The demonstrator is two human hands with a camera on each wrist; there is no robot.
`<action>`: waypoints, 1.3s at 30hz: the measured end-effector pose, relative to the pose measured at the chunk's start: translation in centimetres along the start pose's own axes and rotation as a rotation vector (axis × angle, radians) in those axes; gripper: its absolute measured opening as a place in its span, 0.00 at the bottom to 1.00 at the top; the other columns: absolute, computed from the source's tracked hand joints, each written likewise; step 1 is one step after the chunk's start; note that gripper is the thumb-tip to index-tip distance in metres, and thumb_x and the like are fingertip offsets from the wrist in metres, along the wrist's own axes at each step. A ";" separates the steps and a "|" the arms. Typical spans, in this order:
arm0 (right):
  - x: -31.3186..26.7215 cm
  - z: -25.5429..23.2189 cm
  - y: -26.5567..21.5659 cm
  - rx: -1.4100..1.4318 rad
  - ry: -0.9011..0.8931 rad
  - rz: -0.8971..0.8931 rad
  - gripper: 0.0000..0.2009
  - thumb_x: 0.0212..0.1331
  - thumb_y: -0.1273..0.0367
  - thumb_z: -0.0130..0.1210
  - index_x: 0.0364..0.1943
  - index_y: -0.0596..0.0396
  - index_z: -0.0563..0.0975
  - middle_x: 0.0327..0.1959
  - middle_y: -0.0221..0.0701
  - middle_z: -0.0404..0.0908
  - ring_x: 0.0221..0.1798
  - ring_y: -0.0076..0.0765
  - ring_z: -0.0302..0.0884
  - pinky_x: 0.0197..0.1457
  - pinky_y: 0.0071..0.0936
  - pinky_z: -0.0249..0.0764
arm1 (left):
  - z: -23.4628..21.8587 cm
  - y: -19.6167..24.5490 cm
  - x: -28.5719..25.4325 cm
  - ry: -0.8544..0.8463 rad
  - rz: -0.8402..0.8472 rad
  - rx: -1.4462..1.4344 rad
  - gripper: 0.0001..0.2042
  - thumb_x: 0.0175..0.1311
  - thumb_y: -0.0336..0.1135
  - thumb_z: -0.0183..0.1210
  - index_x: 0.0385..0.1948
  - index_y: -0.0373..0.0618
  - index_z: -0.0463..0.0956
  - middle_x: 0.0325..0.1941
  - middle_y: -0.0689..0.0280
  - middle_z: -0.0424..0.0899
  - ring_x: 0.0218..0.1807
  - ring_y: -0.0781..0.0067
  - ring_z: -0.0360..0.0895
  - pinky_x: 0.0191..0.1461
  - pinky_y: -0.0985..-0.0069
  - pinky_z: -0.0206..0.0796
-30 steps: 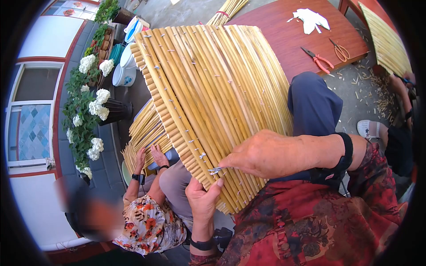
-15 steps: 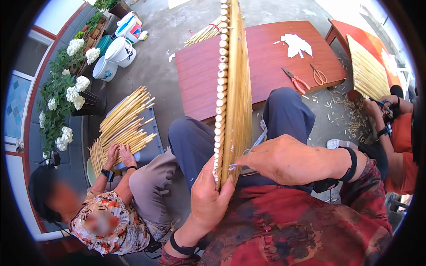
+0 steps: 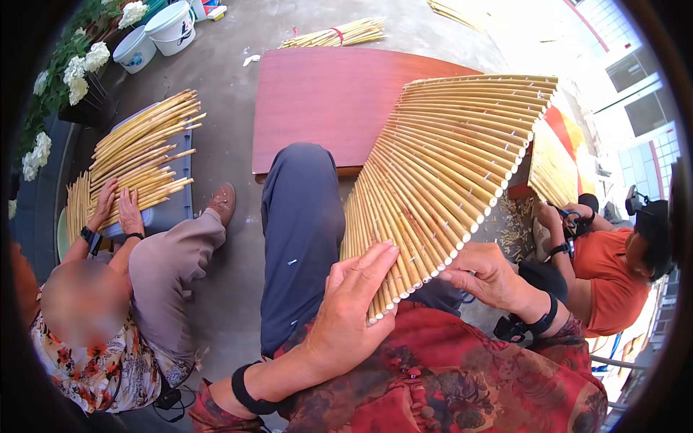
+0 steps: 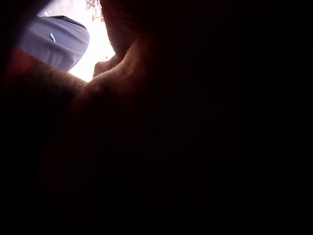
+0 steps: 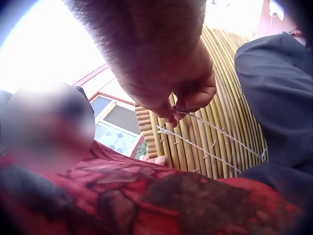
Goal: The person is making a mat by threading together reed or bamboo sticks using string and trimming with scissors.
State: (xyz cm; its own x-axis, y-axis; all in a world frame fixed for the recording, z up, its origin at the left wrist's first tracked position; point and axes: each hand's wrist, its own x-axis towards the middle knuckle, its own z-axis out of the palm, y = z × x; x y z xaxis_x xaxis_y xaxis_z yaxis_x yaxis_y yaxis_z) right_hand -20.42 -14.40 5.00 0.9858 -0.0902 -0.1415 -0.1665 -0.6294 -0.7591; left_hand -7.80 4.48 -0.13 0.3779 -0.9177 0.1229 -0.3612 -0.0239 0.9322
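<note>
A mat of pale reed stalks (image 3: 433, 180), laced side by side with stitches of thread, leans up from the lap and fans out to the right in the head view. My left hand (image 3: 354, 299) grips its near corner, fingers laid over the top face. Below the cut stalk ends is my right hand (image 3: 491, 274), on the mat's other side. In the right wrist view that hand (image 5: 190, 95) pinches a white string (image 5: 220, 132) close to the reeds, and a second length of string runs beside it. The left wrist view is mostly dark.
A red-brown table (image 3: 317, 101) stands in front, with a reed bundle (image 3: 339, 32) behind it. At left, a person's hands (image 3: 119, 209) rest on loose reeds (image 3: 148, 144) over a grey-blue bin. Another person (image 3: 613, 267) works at right near a second mat (image 3: 556, 159).
The mat has swung over from left to right, passing edge-on, so its cut ends now face right. My right hand has gone from the stitched face to the mat's other side.
</note>
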 end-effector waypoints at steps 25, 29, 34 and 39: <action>-0.7 1.8 1.9 -0.097 0.159 -0.248 0.15 0.45 0.81 0.57 0.41 0.58 0.74 0.18 0.33 0.70 0.20 0.35 0.72 0.20 0.25 0.66 | -0.1 -0.2 0.2 -0.076 0.048 -0.056 0.37 0.40 0.18 0.54 0.61 0.37 0.52 0.64 0.51 0.54 0.67 0.54 0.51 0.66 0.65 0.45; -0.4 1.8 2.1 -0.143 0.165 -0.293 0.15 0.45 0.81 0.57 0.40 0.58 0.74 0.17 0.33 0.69 0.19 0.35 0.72 0.20 0.26 0.66 | -0.3 -0.1 0.2 -0.091 0.052 -0.035 0.35 0.44 0.19 0.53 0.60 0.35 0.52 0.64 0.49 0.54 0.66 0.53 0.52 0.66 0.66 0.45; 0.3 1.6 2.1 -0.167 0.134 -0.368 0.14 0.45 0.81 0.56 0.40 0.61 0.74 0.26 0.38 0.76 0.27 0.41 0.78 0.25 0.28 0.72 | -0.5 -0.1 0.2 -0.109 0.053 -0.002 0.32 0.48 0.19 0.52 0.60 0.34 0.52 0.63 0.47 0.55 0.66 0.51 0.52 0.65 0.67 0.46; 0.8 1.9 2.4 -0.145 0.133 -0.401 0.14 0.45 0.80 0.56 0.39 0.63 0.73 0.31 0.42 0.77 0.30 0.44 0.79 0.28 0.29 0.75 | -0.5 -0.2 0.2 -0.083 0.055 -0.041 0.37 0.39 0.17 0.54 0.59 0.34 0.53 0.64 0.50 0.55 0.66 0.52 0.52 0.65 0.64 0.46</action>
State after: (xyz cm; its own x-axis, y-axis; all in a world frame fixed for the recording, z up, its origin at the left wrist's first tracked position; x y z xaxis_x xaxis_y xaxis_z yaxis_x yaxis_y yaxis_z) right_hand -20.04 -14.54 1.90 0.9676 0.0903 0.2357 0.2243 -0.7360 -0.6387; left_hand -7.22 4.51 -0.07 0.2859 -0.9468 0.1477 -0.3441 0.0424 0.9380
